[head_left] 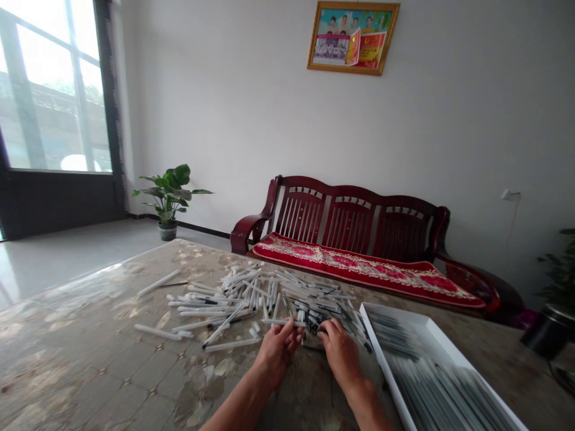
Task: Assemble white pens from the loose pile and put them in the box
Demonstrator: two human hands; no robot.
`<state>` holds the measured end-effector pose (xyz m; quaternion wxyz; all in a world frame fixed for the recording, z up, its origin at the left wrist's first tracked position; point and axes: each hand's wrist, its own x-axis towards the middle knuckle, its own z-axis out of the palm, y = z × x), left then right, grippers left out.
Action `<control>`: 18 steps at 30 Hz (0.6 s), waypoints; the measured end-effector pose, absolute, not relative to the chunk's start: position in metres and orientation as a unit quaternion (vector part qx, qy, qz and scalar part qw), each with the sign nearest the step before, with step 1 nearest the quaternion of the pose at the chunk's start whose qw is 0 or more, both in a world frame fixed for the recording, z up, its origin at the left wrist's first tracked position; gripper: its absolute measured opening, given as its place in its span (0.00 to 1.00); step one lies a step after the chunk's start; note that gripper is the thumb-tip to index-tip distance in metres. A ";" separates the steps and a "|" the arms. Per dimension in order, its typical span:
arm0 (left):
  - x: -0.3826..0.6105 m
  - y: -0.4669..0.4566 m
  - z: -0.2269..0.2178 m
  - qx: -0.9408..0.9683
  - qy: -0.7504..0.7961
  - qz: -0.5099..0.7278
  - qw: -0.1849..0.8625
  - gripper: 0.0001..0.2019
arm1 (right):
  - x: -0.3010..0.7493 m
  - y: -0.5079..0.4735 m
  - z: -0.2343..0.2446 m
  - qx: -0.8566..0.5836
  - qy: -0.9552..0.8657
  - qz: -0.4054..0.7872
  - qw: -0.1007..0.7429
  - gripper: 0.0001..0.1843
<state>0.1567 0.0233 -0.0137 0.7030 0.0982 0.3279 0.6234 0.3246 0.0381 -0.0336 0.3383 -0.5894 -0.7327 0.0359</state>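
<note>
at the upper left of the frame a tall window (54, 102) lets in strong glare, so what lies outside is hard to make out. below it, a leafy potted plant (168, 194) stands on the floor beyond the far corner of a glossy mottled table (76, 353), whose near edge is cut off by the bottom of the frame. across the middle of the table lies a loose heap of white pens (251, 293), many with dark tips or refills; they cross and overlap so much that the lower ones are hidden and no count can be made. the left hand (276, 353) and the right hand (341, 353) reach in from the bottom edge, forearms cut off, and sit apart but near each other at the heap's near side, fingers curled. the right hand's fingers are over a dark-tipped cluster, and the hands hide enough that i can't tell whether either is clamped on a pen. behind the heap is a dark red wooden bench (350, 221) with a red patterned cushion (359, 269), and a framed picture (353, 37) hangs above it. to the right, a white tray (381, 359) holds rows of blurred dark-tipped pens, its near end cut off. at the far right edge, a second plant (559, 281) is partly out of frame.
</note>
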 end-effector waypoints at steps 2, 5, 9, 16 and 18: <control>0.157 0.024 -0.014 0.101 0.332 0.623 0.701 0.03 | 0.321 0.038 -0.037 -0.580 -0.699 0.096 0.407 0.07; 0.158 0.023 -0.015 0.104 0.338 0.622 0.698 0.04 | 0.313 0.035 -0.043 -0.562 -0.649 0.203 0.472 0.10; 0.160 0.022 -0.017 0.114 0.340 0.618 0.700 0.05 | 0.300 0.031 -0.044 -0.513 -0.598 0.316 0.529 0.12; 0.160 0.022 -0.022 0.135 0.332 0.614 0.703 0.04 | 0.291 0.027 -0.037 -0.485 -0.565 0.340 0.574 0.12; 0.160 0.023 -0.024 0.143 0.326 0.613 0.705 0.04 | 0.291 0.027 -0.037 -0.482 -0.561 0.341 0.580 0.12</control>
